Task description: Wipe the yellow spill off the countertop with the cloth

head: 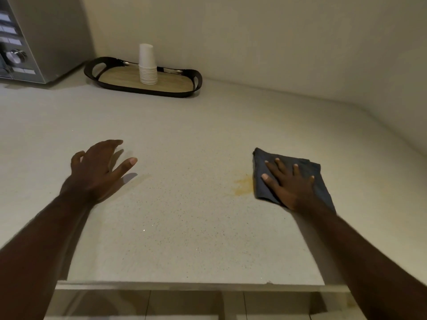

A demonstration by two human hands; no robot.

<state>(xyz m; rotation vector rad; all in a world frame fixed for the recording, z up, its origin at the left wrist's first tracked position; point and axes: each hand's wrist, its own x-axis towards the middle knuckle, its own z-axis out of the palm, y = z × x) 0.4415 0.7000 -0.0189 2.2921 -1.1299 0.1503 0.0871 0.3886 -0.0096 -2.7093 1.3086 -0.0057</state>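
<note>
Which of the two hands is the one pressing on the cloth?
The right hand. It lies flat with fingers spread on the dark cloth, just right of the yellow spill. The left hand is bare, with nothing under or in it.

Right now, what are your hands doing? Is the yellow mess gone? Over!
Right hand flat on cloth, left hand empty, fingers spread. Yellow spill not gone, just left of cloth. Nothing in the way.

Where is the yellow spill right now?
In the head view, the yellow spill lies right of centre on the pale speckled countertop, touching the left edge of the dark blue cloth under the right hand.
</note>
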